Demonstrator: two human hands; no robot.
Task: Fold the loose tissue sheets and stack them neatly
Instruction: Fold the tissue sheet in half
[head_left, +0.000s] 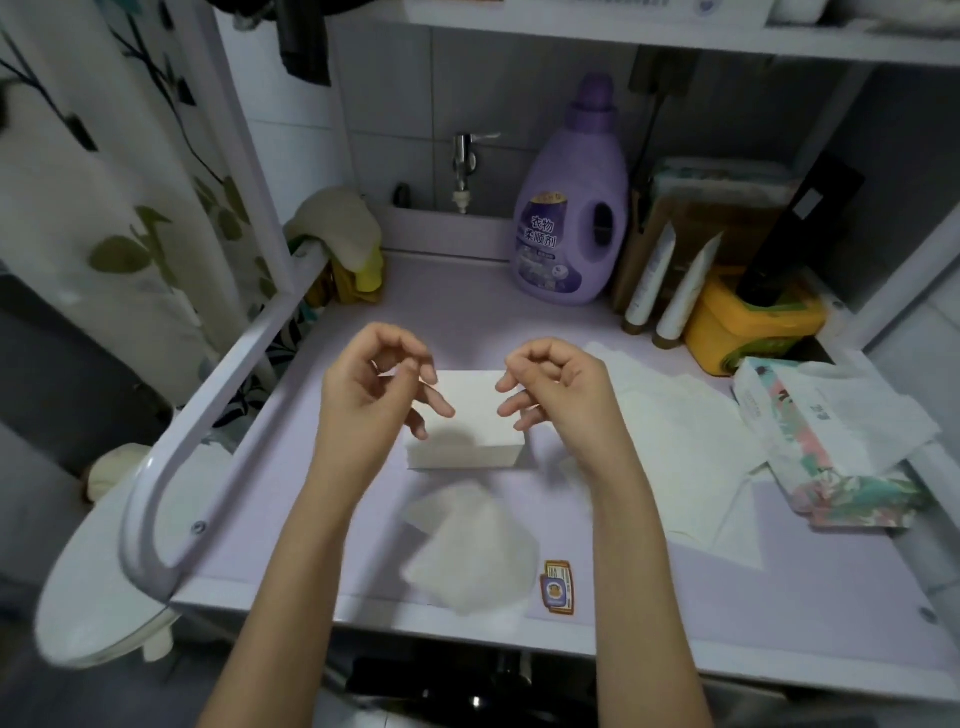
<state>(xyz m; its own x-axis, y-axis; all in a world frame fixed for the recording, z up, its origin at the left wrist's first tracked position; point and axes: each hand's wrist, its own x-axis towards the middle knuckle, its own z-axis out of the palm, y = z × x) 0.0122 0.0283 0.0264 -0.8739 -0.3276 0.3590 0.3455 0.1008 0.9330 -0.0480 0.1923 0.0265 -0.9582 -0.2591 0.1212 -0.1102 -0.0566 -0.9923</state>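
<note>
Both hands are held above the lilac table (675, 597), with the palms turned toward each other. The left hand (374, 384) has a loose grip: its fingers are half curled and they hold nothing. The right hand (556, 389) is the same, with the fingers gently bent and apart, and nothing pinched between them.

Under and between the hands a stack of folded tissues (472, 400) lies flat on the table, with its edges quite even. Nearer to the person, one loose tissue sheet (472, 551) looks blurred, and I cannot tell if it already lies on the table. To the right of the stack, more unfolded sheets (675, 441) lie spread out and overlap each other. Just beside them is a flowered tissue pack (831, 431).

At the back stand a purple bottle (566, 223), two white tubes (649, 280) and a yellow box (748, 322). A small sticker (558, 587) is near the front edge.
</note>
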